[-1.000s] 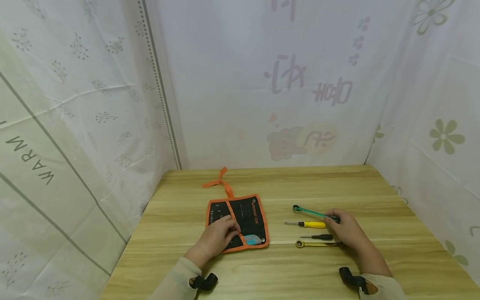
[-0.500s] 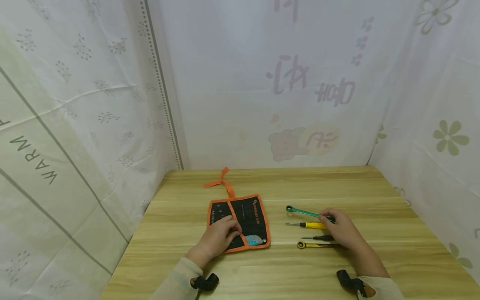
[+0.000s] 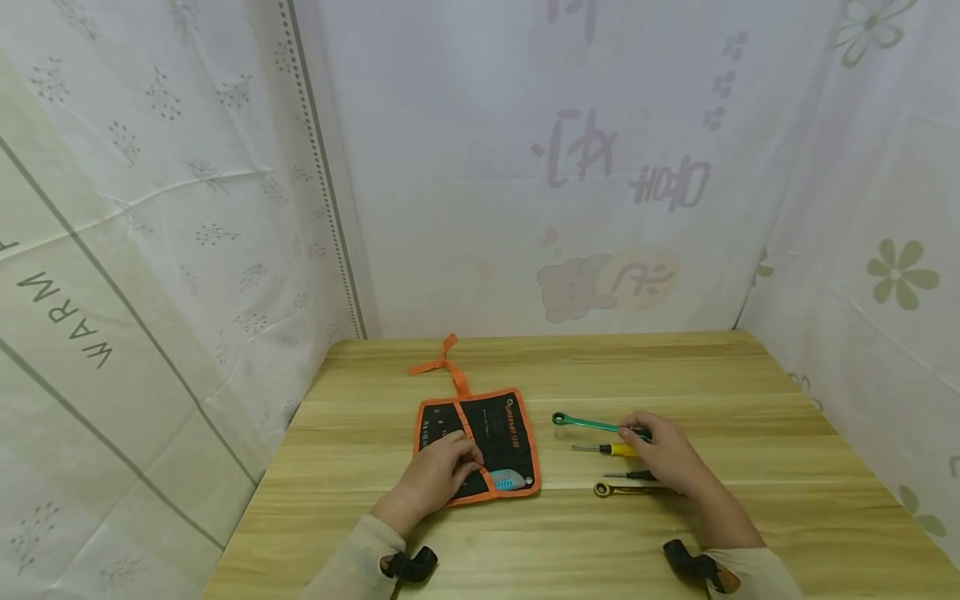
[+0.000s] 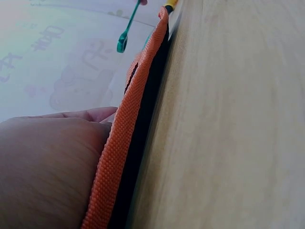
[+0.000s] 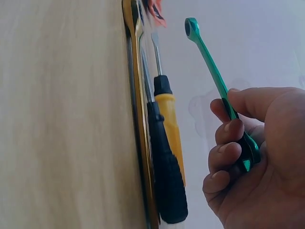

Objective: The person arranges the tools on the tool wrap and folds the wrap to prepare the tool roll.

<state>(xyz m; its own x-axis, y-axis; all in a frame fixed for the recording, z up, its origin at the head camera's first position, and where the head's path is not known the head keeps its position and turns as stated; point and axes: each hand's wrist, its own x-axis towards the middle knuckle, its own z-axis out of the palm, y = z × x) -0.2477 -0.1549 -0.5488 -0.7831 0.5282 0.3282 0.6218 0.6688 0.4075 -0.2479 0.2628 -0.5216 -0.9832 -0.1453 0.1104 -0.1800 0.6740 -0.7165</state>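
Your right hand (image 3: 667,455) grips the wrench (image 3: 588,424); only its wrist view shows fingers curled opposite the thumb. Your left hand (image 3: 431,477) pinches the pouch (image 3: 498,429).

The table (image 3: 555,550) gets soft, dim light.
Behind it, the cloth (image 3: 450,167) looks pale; its writing (image 4: 46,39) is blurry in the left wrist view.

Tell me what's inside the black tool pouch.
A grey-and-blue tool pokes out past the orange strip of the black tool pouch; its other end is hidden. The pocket panel and left hand cover the rest, so other contents can't be seen.
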